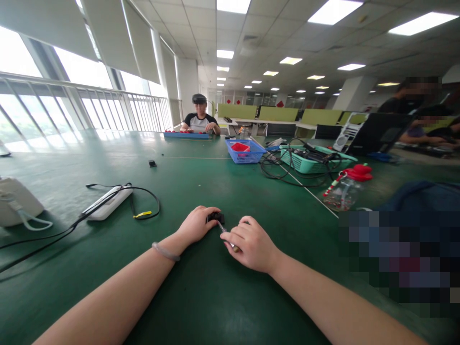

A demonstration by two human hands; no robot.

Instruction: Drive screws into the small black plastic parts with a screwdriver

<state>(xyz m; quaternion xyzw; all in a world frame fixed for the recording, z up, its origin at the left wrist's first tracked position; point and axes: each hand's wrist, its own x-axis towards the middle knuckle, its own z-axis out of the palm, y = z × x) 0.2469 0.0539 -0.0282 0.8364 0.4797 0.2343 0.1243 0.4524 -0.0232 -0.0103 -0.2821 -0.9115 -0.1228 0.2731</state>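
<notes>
The head view looks forward and slightly down over the table (201, 297), with the left hand (196, 225) and right hand (253, 247) near, just below centre. It reaches wide, from windows (79, 67) at left to ceiling lights (334, 11) above; the right edge seems too blurred to read.

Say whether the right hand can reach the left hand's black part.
Probably yes: the right hand is close, its slim tool points at the black part, and the left hand leaves one side exposed.
</notes>
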